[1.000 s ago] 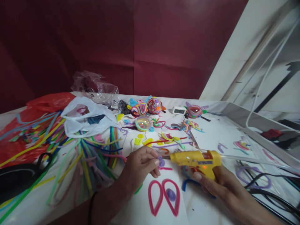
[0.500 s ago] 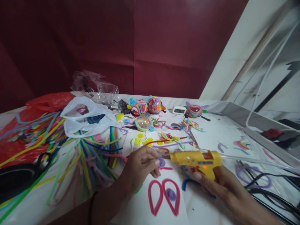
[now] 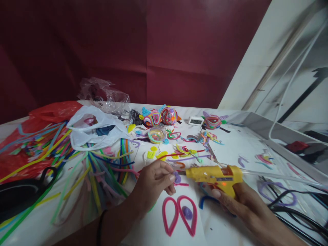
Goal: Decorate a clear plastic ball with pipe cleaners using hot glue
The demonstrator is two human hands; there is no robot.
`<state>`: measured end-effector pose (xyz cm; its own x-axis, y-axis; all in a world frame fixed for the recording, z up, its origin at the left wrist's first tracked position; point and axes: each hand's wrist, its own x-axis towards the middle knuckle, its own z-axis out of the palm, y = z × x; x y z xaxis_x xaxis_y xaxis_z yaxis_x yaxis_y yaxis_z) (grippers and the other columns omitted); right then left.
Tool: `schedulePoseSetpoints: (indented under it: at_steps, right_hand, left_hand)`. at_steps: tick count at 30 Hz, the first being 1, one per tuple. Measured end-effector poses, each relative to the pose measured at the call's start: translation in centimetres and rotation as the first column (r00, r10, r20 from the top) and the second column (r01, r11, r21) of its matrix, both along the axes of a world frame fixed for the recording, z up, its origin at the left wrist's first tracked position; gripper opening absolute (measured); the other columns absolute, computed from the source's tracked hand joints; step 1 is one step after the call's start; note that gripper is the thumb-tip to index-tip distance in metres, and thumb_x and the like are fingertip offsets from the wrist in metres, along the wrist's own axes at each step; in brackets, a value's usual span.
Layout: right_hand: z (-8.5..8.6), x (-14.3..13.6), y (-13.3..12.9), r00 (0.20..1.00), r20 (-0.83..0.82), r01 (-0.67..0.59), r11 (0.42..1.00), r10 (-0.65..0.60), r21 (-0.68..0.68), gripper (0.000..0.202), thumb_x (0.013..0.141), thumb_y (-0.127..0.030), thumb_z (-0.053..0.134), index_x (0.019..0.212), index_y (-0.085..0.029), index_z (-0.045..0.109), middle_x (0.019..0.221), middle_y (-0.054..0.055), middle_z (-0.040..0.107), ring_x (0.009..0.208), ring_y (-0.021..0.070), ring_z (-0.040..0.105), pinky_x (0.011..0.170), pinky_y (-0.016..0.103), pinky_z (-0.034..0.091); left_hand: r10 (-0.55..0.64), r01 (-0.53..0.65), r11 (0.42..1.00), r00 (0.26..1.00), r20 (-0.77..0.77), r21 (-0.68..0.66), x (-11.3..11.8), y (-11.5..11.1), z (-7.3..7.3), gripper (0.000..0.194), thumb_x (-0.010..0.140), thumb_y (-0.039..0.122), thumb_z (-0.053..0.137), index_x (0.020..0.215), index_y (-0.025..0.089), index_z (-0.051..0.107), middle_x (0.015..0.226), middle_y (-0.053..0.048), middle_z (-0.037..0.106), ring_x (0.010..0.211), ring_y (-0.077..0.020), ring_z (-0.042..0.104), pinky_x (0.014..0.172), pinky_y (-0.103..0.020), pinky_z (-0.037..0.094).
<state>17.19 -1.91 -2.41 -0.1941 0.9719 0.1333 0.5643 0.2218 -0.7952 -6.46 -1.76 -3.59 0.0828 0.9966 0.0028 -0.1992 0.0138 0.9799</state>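
In my right hand (image 3: 239, 201) is a yellow hot glue gun (image 3: 215, 176), its orange light lit and its nozzle pointing left. My left hand (image 3: 157, 177) pinches a small purple pipe-cleaner coil (image 3: 177, 177), held right at the nozzle tip. Below, on a white sheet of paper (image 3: 153, 229), lie two pink teardrop-shaped pipe-cleaner loops, a left loop (image 3: 164, 215) and a right loop (image 3: 195, 218). A second purple coil (image 3: 187, 213) sits inside the right loop. Behind the left fingers a short pink piece (image 3: 181, 184) shows.
Bundled pipe cleaners (image 3: 97, 184) and a white plastic bag (image 3: 94, 140) spread on the left. Further back stand decorated balls (image 3: 169, 116), a clear ball (image 3: 156, 135) and a small digital clock (image 3: 196, 121). Black cables (image 3: 294, 212) run along the right.
Almost nothing differs. The glue gun has shifted very slightly, its nozzle staying at the purple coil; my left hand keeps its place.
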Motion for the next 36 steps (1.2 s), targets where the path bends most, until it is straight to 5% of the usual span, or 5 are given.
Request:
schedulePoseSetpoints:
  at_steps: [5,11,15,26,36]
  right_hand:
    - [0.3,-0.1,-0.1,0.999,-0.035,-0.004,1.000,0.004,0.006,0.036,0.078,-0.053,0.061,0.058,-0.023,0.057,0.057,0.002,0.055,0.051,0.0164,0.050,0.041,0.024,0.040]
    - [0.6,0.0,-0.2,1.000,-0.009,0.013,1.000,-0.013,0.024,0.039,0.075,-0.055,0.063,0.054,-0.024,0.053,0.049,-0.002,0.041,0.043,0.0136,0.037,0.038,0.025,0.034]
    - [0.3,-0.2,-0.3,0.993,-0.078,0.088,0.996,-0.089,-0.009,0.043,0.077,-0.058,0.061,0.055,-0.023,0.050,0.057,0.001,0.051,0.052,0.0153,0.045,0.043,0.025,0.036]
    - [0.4,-0.3,-0.1,0.964,-0.264,-0.023,0.992,-0.011,-0.124,0.046,0.073,-0.064,0.064,0.084,-0.020,0.065,0.065,0.000,0.054,0.056,0.0138,0.046,0.048,0.024,0.037]
    - [3.9,4.6,2.7,0.963,-0.246,0.094,0.992,-0.112,-0.083,0.047,0.071,-0.062,0.070,0.080,-0.018,0.057,0.057,-0.001,0.054,0.048,0.0116,0.048,0.043,0.023,0.033]
  left_hand:
    - [0.022,-0.022,1.000,1.000,-0.002,0.003,0.0,0.1,0.0,0.017,0.066,0.024,0.068,0.076,0.015,0.056,0.048,0.004,0.061,0.041,-0.0093,0.056,0.043,-0.019,0.046]
    - [0.019,-0.020,0.999,1.000,0.007,0.027,0.0,0.3,-0.8,0.015,0.068,0.022,0.068,0.077,0.015,0.058,0.049,0.004,0.062,0.042,-0.0094,0.057,0.043,-0.019,0.047]
    - [0.026,-0.026,0.999,1.000,0.005,0.024,0.0,0.3,-0.7,0.016,0.068,0.023,0.069,0.077,0.015,0.058,0.050,0.004,0.062,0.042,-0.0093,0.057,0.043,-0.019,0.047]
    - [0.053,-0.053,0.998,0.999,-0.005,-0.019,0.1,-0.1,0.2,0.019,0.068,0.026,0.069,0.078,0.015,0.057,0.049,0.004,0.061,0.043,-0.0095,0.056,0.045,-0.020,0.046]
    - [0.050,-0.050,0.999,0.997,-0.065,-0.003,0.0,0.1,0.3,0.018,0.068,0.026,0.071,0.075,0.017,0.057,0.048,0.004,0.062,0.043,-0.0093,0.054,0.045,-0.019,0.043]
